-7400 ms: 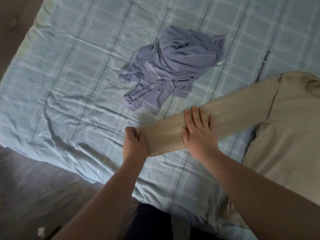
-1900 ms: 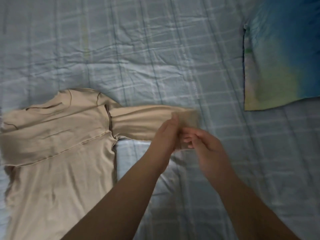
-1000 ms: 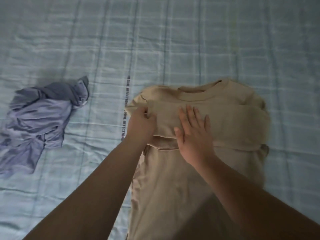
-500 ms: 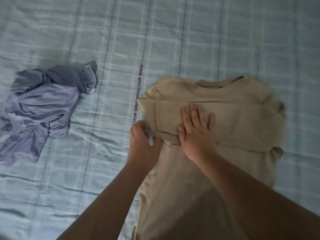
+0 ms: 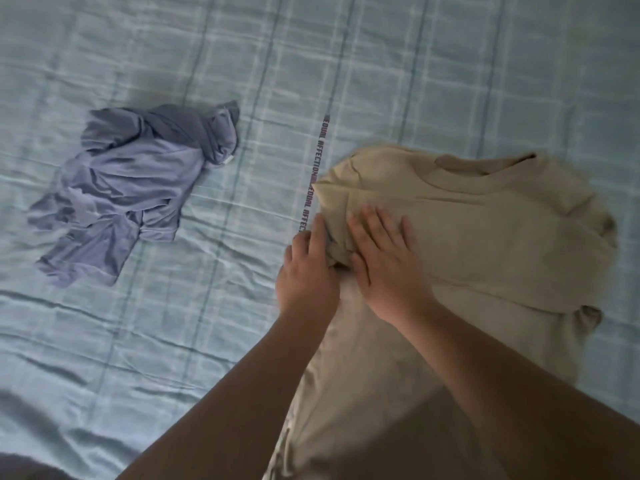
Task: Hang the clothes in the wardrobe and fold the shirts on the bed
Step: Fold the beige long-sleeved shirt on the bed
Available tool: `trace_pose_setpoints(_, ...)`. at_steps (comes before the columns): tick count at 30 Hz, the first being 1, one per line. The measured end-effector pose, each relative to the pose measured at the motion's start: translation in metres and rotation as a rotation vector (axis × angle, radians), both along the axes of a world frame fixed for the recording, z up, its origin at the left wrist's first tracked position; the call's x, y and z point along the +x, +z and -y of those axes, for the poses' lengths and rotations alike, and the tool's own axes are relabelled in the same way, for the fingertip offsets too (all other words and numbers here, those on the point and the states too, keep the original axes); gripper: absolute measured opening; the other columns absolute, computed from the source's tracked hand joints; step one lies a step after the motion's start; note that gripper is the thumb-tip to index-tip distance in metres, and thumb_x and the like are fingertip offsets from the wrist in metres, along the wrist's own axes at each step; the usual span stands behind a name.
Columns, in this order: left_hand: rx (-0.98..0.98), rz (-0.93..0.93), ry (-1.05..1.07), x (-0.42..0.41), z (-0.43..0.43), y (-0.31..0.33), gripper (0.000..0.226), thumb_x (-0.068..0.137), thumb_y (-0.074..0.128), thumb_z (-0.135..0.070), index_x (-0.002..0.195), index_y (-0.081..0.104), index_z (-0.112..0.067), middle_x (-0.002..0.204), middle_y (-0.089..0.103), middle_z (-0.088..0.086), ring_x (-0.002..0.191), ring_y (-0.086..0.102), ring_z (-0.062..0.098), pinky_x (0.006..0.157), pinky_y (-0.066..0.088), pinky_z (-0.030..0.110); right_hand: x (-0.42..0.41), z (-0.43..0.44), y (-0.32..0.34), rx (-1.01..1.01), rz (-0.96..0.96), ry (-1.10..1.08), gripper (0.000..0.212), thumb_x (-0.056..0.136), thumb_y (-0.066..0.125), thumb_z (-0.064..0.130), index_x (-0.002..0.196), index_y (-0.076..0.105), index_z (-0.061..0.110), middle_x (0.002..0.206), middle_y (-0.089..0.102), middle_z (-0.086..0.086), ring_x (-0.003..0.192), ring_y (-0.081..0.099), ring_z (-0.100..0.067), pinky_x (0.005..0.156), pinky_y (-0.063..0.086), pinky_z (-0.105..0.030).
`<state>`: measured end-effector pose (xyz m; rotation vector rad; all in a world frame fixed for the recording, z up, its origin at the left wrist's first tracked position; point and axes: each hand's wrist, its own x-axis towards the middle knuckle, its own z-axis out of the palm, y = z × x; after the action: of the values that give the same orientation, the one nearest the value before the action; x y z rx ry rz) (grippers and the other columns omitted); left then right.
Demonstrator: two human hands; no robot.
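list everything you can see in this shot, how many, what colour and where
shirt: one, beige, long-sleeved, lying on the sheet at right, a sleeve folded across its chest
garment: one, blue-grey, crumpled on the sheet at left, apart from the shirt
bed sheet: one, pale blue check, under everything
printed strip: one, dark lettering, on the sheet just left of the shirt's shoulder
left hand: one, at the folded sleeve's end by the shirt's left edge; grip unclear
right hand: one, flat with fingers spread on the folded sleeve
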<state>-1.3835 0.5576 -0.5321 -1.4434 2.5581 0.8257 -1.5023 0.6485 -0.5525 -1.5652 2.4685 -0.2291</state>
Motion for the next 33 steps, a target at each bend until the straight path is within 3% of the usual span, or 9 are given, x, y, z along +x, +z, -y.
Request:
trace_pose_setpoints(6, -0.104, 0.206, -0.097, 0.014, -0.003, -0.010, 0.080, 0.087, 0.044, -0.042, 0.158, 0.013, -0.022, 0.165, 0.009, 0.009, 0.146, 0.017, 0.031, 0.115, 0.021, 0.048, 0.008, 0.010, -0.021, 0.137, -0.114, 0.018, 0.061, 0.100, 0.031, 0.042, 0.157, 0.022, 0.022, 0.164, 0.020, -0.006, 0.151, 0.016, -0.028, 0.119, 0.013, -0.056)
trace_pose_setpoints(10, -0.036, 0.041, -0.103, 0.013, -0.005, 0.001, 0.086, 0.080, 0.043, -0.028, 0.158, 0.009, -0.017, 0.167, 0.000, 0.008, 0.153, -0.009, 0.028, 0.123, 0.006, 0.048, 0.004, 0.012, -0.010, 0.127, -0.033, 0.040, 0.063, 0.099, 0.029, 0.043, 0.157, 0.022, 0.020, 0.164, 0.021, -0.006, 0.152, 0.015, -0.027, 0.120, 0.014, -0.054)
trace_pose_setpoints(14, -0.109, -0.294, -0.178, -0.008, -0.006, 0.019, 0.069, 0.084, 0.036, -0.022, 0.151, 0.035, -0.008, 0.161, 0.027, 0.012, 0.154, 0.008, 0.029, 0.124, 0.015, 0.046, -0.021, 0.000, 0.013, -0.026, 0.029, -0.040, 0.055, 0.101, 0.030, 0.031, 0.152, 0.035, 0.012, 0.158, 0.035, -0.009, 0.150, 0.023, -0.027, 0.121, 0.020, -0.049)
trace_pose_setpoints(16, -0.092, -0.329, -0.242, -0.029, -0.006, 0.020, 0.061, 0.089, 0.039, -0.018, 0.148, 0.041, -0.003, 0.158, 0.033, 0.016, 0.152, 0.015, 0.032, 0.123, 0.019, 0.049, -0.039, -0.009, 0.020, -0.034, -0.012, -0.159, 0.055, 0.100, 0.030, 0.029, 0.150, 0.037, 0.010, 0.158, 0.036, -0.011, 0.149, 0.026, -0.028, 0.120, 0.021, -0.051)
trace_pose_setpoints(18, -0.084, -0.281, -0.362, -0.057, -0.005, 0.015, 0.060, 0.090, 0.039, -0.021, 0.149, 0.040, -0.005, 0.159, 0.033, 0.015, 0.152, 0.015, 0.032, 0.122, 0.017, 0.050, -0.063, -0.020, 0.024, -0.017, -0.034, -0.282, 0.058, 0.097, 0.031, 0.030, 0.151, 0.037, 0.011, 0.158, 0.036, -0.011, 0.148, 0.028, -0.029, 0.120, 0.021, -0.052)
trace_pose_setpoints(22, -0.253, -0.044, -0.584, -0.121, 0.010, -0.004, 0.067, 0.094, 0.029, -0.041, 0.156, 0.026, -0.019, 0.164, 0.024, 0.008, 0.153, 0.009, 0.030, 0.123, 0.006, 0.052, -0.123, -0.040, 0.022, 0.031, -0.045, -0.390, 0.064, 0.094, 0.027, 0.035, 0.154, 0.031, 0.012, 0.160, 0.030, -0.013, 0.150, 0.021, -0.030, 0.120, 0.017, -0.052)
trace_pose_setpoints(25, -0.256, 0.009, -0.573, -0.156, 0.024, -0.018, 0.066, 0.097, 0.029, -0.045, 0.159, 0.016, -0.025, 0.166, 0.015, 0.008, 0.153, 0.005, 0.031, 0.122, 0.002, 0.055, -0.154, -0.042, 0.015, 0.069, -0.066, -0.362, 0.063, 0.094, 0.031, 0.035, 0.153, 0.033, 0.013, 0.160, 0.030, -0.014, 0.150, 0.019, -0.033, 0.119, 0.018, -0.055)
trace_pose_setpoints(29, -0.216, 0.113, -0.511, -0.180, 0.036, -0.032, 0.063, 0.100, 0.020, -0.048, 0.159, 0.004, -0.034, 0.168, 0.004, 0.004, 0.154, -0.003, 0.030, 0.120, -0.003, 0.061, -0.178, -0.041, -0.002, 0.233, -0.045, -0.376, 0.059, 0.102, 0.026, 0.043, 0.158, 0.019, 0.025, 0.166, 0.015, -0.004, 0.153, 0.009, -0.027, 0.121, 0.010, -0.054)
trace_pose_setpoints(33, -0.215, 0.145, -0.553, -0.182, 0.041, -0.039, 0.063, 0.101, 0.015, -0.052, 0.159, -0.002, -0.034, 0.168, -0.003, 0.003, 0.154, -0.009, 0.030, 0.119, -0.005, 0.061, -0.184, -0.040, -0.012, 0.247, -0.053, -0.356, 0.061, 0.101, 0.025, 0.046, 0.158, 0.015, 0.026, 0.166, 0.012, -0.003, 0.153, 0.006, -0.026, 0.121, 0.008, -0.054)
